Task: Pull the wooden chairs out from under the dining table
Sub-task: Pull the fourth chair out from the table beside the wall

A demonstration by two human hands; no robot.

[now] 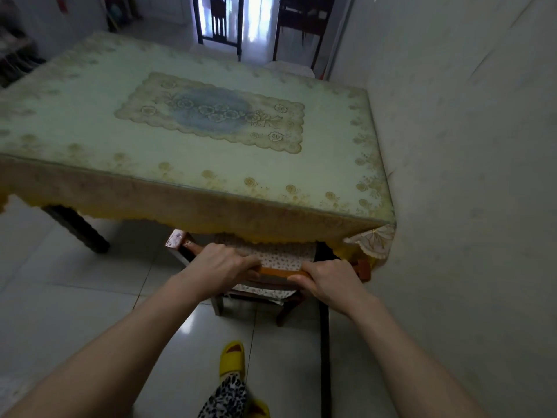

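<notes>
Wooden chair [280,271], tucked under the near long edge of the dining table [211,140], toward the table's near right corner. Only the orange top rail of the backrest, a floral-cushioned seat and two rear legs show; the front of the seat is hidden beneath the hanging tablecloth [150,200]. The rail's long axis runs parallel to the table's near edge, crosswise to the person's forearms. Left hand [220,263] is closed over the rail's left portion; right hand [328,280] is closed over its right portion, thumb toward the centre; a bare stretch of rail lies between them. Both hands sit about equally near the chair, on its near side, so the pull appears to run straight back toward the person, away from the table edge. The wall [452,176] stands just beside the chair's right side, and a foot in a yellow slipper [231,356] rests on the tiled floor [75,297] behind the chair, probably limiting how far back the chair can slide.
</notes>
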